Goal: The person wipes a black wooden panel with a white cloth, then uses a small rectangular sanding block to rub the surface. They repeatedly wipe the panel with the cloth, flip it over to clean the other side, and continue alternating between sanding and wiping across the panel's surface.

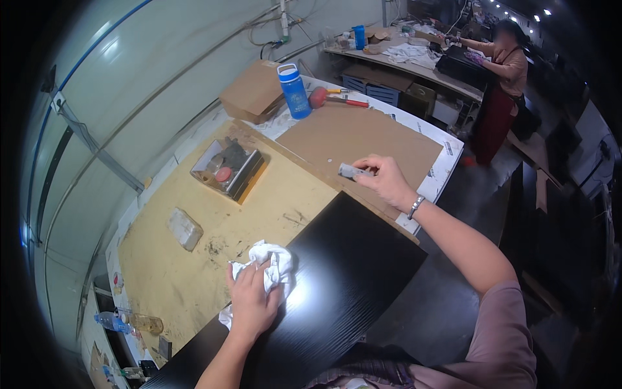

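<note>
A black wood-grained panel (363, 259) lies across the near side of the table, with light glaring off its surface. On its left edge, my left hand (251, 299) presses down a crumpled white cloth (278, 260), fingers curled into the folds. My right hand (389, 183) pinches a small grey-white block (348, 170) between thumb and fingers. It is over the brown board beyond the panel; whether the block touches that board I cannot tell. What the block is made of does not show.
Left of the panel, a whitish block (184, 228) lies on the yellowish tabletop (278, 194). Beyond stand an open box of small items (249, 180), a cardboard box (251, 94), a blue bottle (295, 94) and a red mallet (319, 97). Another person (508, 78) works at the far right bench.
</note>
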`<state>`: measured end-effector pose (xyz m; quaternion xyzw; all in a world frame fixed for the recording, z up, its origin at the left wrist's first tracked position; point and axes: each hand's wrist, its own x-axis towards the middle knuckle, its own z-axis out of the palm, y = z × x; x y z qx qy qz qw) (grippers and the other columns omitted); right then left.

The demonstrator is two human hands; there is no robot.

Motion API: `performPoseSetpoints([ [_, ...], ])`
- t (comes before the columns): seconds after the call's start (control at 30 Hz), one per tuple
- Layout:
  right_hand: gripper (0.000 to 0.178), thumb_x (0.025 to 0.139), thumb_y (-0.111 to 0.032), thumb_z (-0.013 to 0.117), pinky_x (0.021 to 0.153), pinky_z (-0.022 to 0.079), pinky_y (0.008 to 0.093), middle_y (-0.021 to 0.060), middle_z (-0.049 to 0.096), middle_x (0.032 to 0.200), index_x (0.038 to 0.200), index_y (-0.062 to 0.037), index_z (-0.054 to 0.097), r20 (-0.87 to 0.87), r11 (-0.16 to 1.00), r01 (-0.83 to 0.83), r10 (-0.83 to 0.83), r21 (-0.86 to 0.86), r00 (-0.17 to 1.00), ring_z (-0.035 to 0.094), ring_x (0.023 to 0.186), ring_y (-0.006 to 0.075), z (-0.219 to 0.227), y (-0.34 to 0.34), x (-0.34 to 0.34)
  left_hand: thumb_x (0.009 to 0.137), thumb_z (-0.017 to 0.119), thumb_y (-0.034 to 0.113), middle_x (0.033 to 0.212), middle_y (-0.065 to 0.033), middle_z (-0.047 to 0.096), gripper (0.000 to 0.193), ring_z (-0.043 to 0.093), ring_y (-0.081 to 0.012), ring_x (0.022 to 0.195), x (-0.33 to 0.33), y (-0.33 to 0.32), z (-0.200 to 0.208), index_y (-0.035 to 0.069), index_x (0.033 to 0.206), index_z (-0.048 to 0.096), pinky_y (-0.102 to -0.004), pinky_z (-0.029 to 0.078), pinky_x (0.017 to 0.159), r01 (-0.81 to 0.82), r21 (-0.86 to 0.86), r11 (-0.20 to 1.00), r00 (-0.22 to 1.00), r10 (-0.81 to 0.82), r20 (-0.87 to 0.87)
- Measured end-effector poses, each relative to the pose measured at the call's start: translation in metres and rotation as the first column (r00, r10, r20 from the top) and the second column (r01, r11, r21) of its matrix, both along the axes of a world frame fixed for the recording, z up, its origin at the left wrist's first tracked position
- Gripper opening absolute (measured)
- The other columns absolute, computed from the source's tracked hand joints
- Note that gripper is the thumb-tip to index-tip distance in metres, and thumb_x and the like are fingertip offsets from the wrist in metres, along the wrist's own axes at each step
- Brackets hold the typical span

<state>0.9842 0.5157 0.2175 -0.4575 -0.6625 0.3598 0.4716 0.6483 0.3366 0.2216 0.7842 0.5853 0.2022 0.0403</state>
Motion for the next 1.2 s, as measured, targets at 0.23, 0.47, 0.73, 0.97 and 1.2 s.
performPoseSetpoints([
  [0.23, 0.031, 0.080, -0.011, 0.070, 0.083, 0.051, 0.0323, 0.0087, 0.068, 0.094, 0.108, 0.0018, 0.075, 0.178, 0.975, -0.212, 0.197, 0.065, 0.964, 0.063, 0.086, 0.0200, -0.020, 0.010, 0.009, 0.082, 0.073, 0.018, 0.120, -0.0201, 0.066, 0.050, 0.061, -0.0381, 0.115, 0.008, 0.010, 0.002, 0.003, 0.128, 0.062, -0.0600, 0.029, 0.117, 0.049, 0.007, 0.999, 0.999, -0.049, 0.021],
  [0.47, 0.030, 0.079, -0.010, 0.071, 0.085, 0.051, 0.0340, 0.0106, 0.070, 0.101, 0.108, 0.0003, 0.075, 0.119, 0.975, -0.212, 0.219, -0.065, 0.969, 0.065, 0.092, 0.0201, -0.008, -0.005, 0.031, 0.081, 0.073, 0.017, 0.121, -0.0230, 0.064, 0.050, 0.059, -0.0424, 0.113, 0.004, 0.005, -0.001, 0.001, 0.127, 0.062, -0.0553, 0.039, 0.109, 0.041, 0.042, 0.998, 0.999, -0.041, 0.009],
  [0.73, 0.031, 0.079, -0.011, 0.072, 0.082, 0.051, 0.0309, 0.0081, 0.071, 0.099, 0.109, -0.0029, 0.075, 0.236, 0.949, -0.283, 0.310, -0.143, 0.921, 0.064, 0.089, 0.0162, -0.014, -0.004, 0.032, 0.079, 0.072, 0.014, 0.118, -0.0251, 0.063, 0.051, 0.059, -0.0450, 0.107, 0.000, 0.005, -0.001, 0.000, 0.127, 0.062, -0.0516, 0.045, 0.098, 0.031, -0.020, 0.999, 0.997, -0.030, 0.077],
  [0.97, 0.031, 0.075, -0.009, 0.073, 0.081, 0.052, 0.0329, 0.0096, 0.070, 0.096, 0.105, -0.0011, 0.074, 0.189, 0.966, -0.257, 0.260, -0.042, 0.947, 0.064, 0.087, 0.0191, 0.000, 0.009, 0.019, 0.081, 0.070, 0.010, 0.116, -0.0244, 0.062, 0.051, 0.058, -0.0444, 0.106, 0.007, 0.013, -0.002, 0.002, 0.131, 0.060, -0.0491, 0.047, 0.093, 0.064, -0.046, 0.997, 0.988, -0.057, 0.144],
  [1.2, 0.029, 0.073, -0.009, 0.071, 0.081, 0.052, 0.0334, 0.0091, 0.068, 0.094, 0.101, -0.0002, 0.073, 0.278, 0.961, -0.226, 0.263, -0.158, 0.924, 0.065, 0.086, 0.0238, 0.014, -0.109, 0.090, 0.083, 0.069, 0.010, 0.125, -0.0252, 0.060, 0.052, 0.058, -0.0450, 0.110, 0.000, 0.003, -0.007, 0.000, 0.133, 0.058, -0.0493, 0.046, 0.097, 0.035, -0.073, 0.997, 0.983, -0.021, 0.182],
])
